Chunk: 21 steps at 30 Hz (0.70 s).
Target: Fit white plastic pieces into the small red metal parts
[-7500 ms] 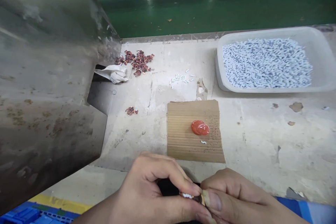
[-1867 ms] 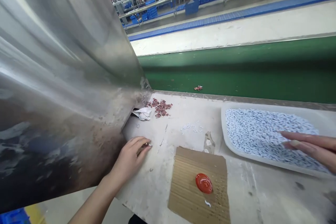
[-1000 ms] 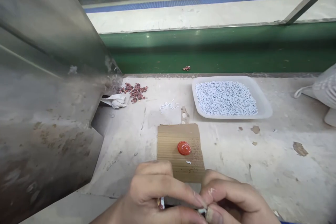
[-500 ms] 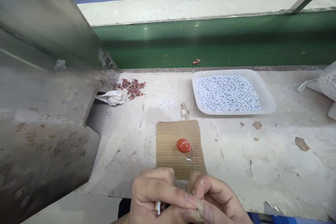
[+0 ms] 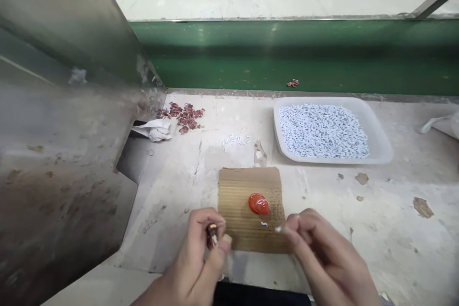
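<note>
Your pale surface (image 5: 322, 215) carries a cardboard sheet (image 5: 234, 205), loose white pieces (image 5: 234, 138) and a translucent tub (image 5: 382, 148). At your far left lie dark-red pieces (image 5: 186, 117) beside crumpled white material (image 5: 157, 130).

Saw a small dark red-brown piece (image 5: 210, 236), yellowish and white in patches, roughly upright in the left grip (image 5: 199, 258) and partly hidden. Made out a tiny white piece (image 5: 278, 229), blurred, pinched at the tip of the right grip (image 5: 322, 251) over the cardboard (image 5: 234, 198).

The left hand (image 5: 199, 256) is held half-curled; at three o'clock from it, well apart, the right hand (image 5: 322, 253) is pinched.
</note>
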Tool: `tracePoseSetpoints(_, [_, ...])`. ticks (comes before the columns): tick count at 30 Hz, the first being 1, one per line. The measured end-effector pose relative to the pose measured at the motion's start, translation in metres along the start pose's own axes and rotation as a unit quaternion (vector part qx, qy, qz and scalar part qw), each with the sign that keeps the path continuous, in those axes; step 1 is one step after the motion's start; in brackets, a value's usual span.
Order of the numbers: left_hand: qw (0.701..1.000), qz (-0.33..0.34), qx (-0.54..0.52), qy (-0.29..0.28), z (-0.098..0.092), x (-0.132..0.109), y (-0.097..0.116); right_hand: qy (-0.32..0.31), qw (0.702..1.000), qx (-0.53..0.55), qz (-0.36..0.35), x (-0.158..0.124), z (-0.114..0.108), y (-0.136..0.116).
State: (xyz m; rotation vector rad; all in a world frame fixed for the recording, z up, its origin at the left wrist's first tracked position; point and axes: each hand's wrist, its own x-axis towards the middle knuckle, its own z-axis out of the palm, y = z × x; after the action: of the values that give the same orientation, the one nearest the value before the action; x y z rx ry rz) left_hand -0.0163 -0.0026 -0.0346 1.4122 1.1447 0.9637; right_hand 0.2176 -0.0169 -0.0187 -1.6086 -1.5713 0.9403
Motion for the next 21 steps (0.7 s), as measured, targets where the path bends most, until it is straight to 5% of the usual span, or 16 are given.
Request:
tracePoseSetpoints(6, [0.980,0.035,0.181,-0.077,-0.048,0.005,-0.016,-0.021,0.985,-0.161,-0.060,0.019,-0.007,0.024])
tracePoseSetpoints(13, [0.955,0.066,0.287,-0.030,-0.055,0.015,-0.012,-0.029,0.974,-0.201,-0.102,0.017,-0.008,0.019])
tracePoseSetpoints(18, [0.991,-0.048,0.123,0.029,-0.059,0.020,-0.008,-0.041,0.993,-0.105,-0.037,0.002,-0.011,0.011])
tracePoseSetpoints(21, [0.994,-0.112,0.006,0.015,-0.057,0.018,-0.005,-0.050,0.998,-0.031,0.011,-0.008,-0.003,0.009])
